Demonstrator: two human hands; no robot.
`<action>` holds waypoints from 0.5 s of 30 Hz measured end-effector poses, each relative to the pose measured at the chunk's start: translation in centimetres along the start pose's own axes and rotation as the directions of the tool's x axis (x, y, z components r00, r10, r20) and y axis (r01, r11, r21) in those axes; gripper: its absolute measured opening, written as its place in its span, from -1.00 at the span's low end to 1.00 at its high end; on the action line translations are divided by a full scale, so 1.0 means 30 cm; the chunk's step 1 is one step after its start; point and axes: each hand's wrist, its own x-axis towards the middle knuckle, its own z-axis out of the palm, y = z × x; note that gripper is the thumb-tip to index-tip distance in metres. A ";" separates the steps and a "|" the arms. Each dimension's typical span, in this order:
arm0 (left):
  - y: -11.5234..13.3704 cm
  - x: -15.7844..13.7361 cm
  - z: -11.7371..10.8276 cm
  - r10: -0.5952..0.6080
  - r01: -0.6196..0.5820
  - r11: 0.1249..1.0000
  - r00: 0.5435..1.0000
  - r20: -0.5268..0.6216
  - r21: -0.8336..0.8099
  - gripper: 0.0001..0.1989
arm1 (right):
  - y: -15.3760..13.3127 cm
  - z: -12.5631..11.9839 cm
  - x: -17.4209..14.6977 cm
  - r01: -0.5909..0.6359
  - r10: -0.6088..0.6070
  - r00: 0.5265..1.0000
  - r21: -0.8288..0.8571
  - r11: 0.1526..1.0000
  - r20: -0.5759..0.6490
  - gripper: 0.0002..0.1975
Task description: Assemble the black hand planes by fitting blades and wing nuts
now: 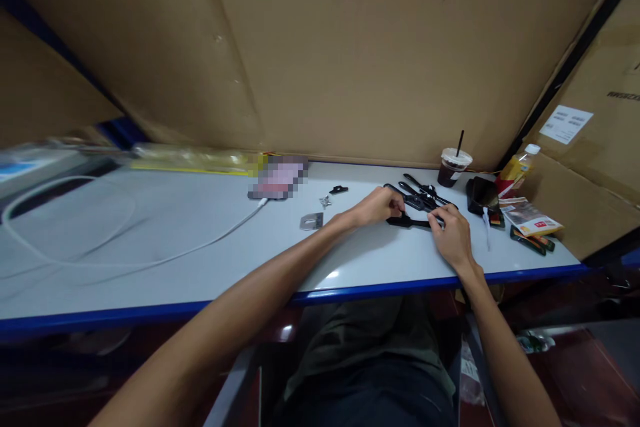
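Note:
A black spokeshave body (416, 222) with a long handle lies on the table between my hands. My right hand (453, 235) is closed around its right handle, thumb and fingers together. My left hand (381, 205) is curled in a pinch over the body's left part; what sits between those fingertips is hidden. Just behind, more black spokeshaves (425, 197) lie crossed in a pile. To the left of my left hand are a slotted flat metal blade (311, 221), several small silver screws (325, 201) and a small black cap piece (339, 189).
A phone (278, 177), blurred out, lies at the back on a white cable (220, 235). On the right stand an iced drink cup (454, 165) with a straw and a yellow bottle (519, 168), near a black box (483, 195) and packets (531, 217). Cardboard walls the back.

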 end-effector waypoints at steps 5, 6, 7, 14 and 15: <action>-0.015 0.006 0.004 0.031 -0.031 0.999 0.999 0.009 0.013 -0.80 | 0.009 0.005 -0.001 0.000 0.000 1.000 -0.005 1.000 0.000 -0.74; -0.018 0.006 0.004 0.036 -0.036 0.999 0.999 0.011 0.014 -0.80 | 0.010 0.006 -0.001 -0.001 0.001 1.000 -0.008 1.000 0.001 -0.74; -0.019 0.006 0.005 0.038 -0.039 0.999 0.999 0.013 0.018 -0.80 | 0.011 0.006 -0.001 -0.001 0.001 1.000 -0.009 1.000 0.001 -0.75; -0.004 -0.001 0.001 0.034 -0.035 0.997 0.999 0.015 0.066 -0.78 | 0.010 0.007 0.000 0.012 -0.012 1.000 -0.002 1.000 -0.007 -0.75; 0.000 -0.002 0.001 0.031 -0.032 0.997 0.999 0.014 0.067 -0.78 | 0.009 0.007 0.001 0.013 -0.013 1.000 -0.001 1.000 -0.007 -0.75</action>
